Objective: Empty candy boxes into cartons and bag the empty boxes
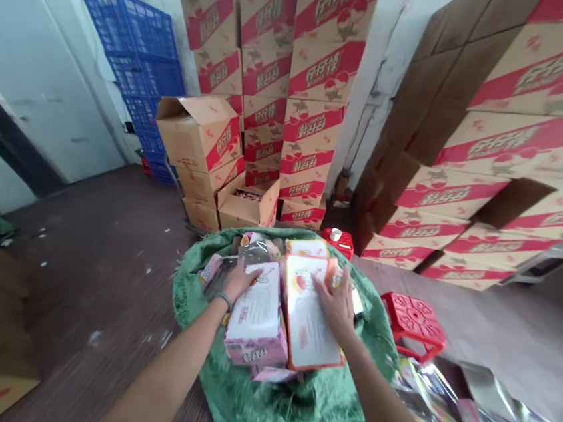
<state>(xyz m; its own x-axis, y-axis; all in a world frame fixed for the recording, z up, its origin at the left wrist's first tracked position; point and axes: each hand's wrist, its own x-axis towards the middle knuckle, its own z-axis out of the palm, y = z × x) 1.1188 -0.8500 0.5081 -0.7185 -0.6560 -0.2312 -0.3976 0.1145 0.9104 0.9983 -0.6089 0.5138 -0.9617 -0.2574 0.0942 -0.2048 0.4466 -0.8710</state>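
My left hand (pixel 240 282), with a band at its wrist, rests on the upper left edge of a pink and white box (pixel 257 312), fingers stretched out. Beside it, my right hand (pixel 336 303) lies with spread fingers on the right side of an orange-edged white box (pixel 305 331). Both boxes lie side by side on top of a full green woven sack (pixel 217 365), its mouth wide around them. Behind the hands, crumpled dark plastic packaging (pixel 257 252) and another orange-edged box (pixel 308 247) show in the sack.
Printed cartons (pixel 319 70) are stacked at the back, more cartons (pixel 474 144) at the right. An open carton (pixel 249 209) stands behind the sack. Blue crates (pixel 137 48) rise at the left. A red stool (pixel 415 319) and loose plastic wrappers (pixel 482 407) are at the right.
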